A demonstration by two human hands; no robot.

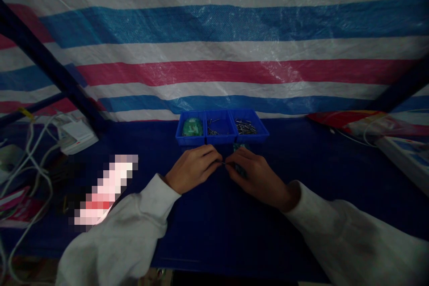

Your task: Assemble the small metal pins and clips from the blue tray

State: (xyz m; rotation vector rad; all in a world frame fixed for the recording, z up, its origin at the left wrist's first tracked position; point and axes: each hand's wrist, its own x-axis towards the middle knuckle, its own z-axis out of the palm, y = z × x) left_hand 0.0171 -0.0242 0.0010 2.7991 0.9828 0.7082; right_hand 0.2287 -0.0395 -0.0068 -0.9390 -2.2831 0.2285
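My left hand (196, 167) and my right hand (256, 174) meet over the blue table, fingertips pinched close together. Between them shows a small thin metal piece (223, 163), too small to name more exactly. Both hands appear to grip it. Something greenish and shiny, like a crinkled plastic bag (241, 146), shows behind and under my right hand, mostly hidden. Just beyond the hands stand three joined blue bins (222, 140). The left bin holds a green plastic bag (192, 127), the middle one a few slim metal pieces (212, 132), the right one a pile of them (246, 127).
A glowing, pixelated phone-like slab (105, 190) lies left of my left sleeve. White cables (30, 161) and a white box (77, 136) crowd the far left. At right are a red packet (338, 120) and a pale box (407, 156). Striped sheeting (214, 27) hangs behind the table.
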